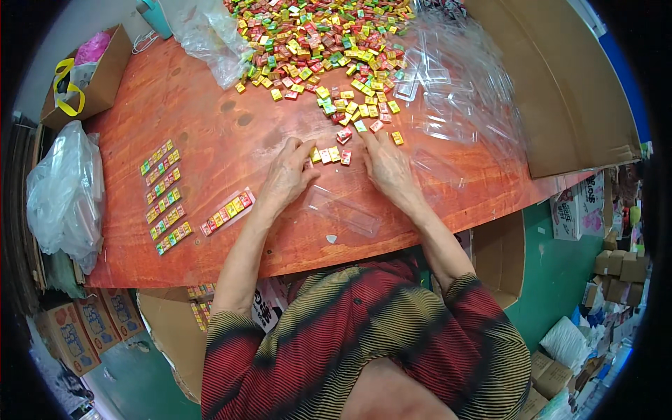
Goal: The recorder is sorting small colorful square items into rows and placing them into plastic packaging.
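Observation:
My left hand bends its thumb and index finger around the left end of a short row of small candy-sized boxes. Yellow and pale boxes stand side by side there. Opposite, my right hand has its fingers stretched toward loose boxes, their tips by a green-and-white box; I see nothing held in it. A red box lies between the hands. Closer to me sits a clear plastic tray. To the left, another clear tray holds a row of red and yellow boxes.
A large heap of small coloured boxes covers the far table. Clear trays pile up at right beside a cardboard panel. Several finished-looking rows of boxes lie at left. Plastic bags hang over the left edge.

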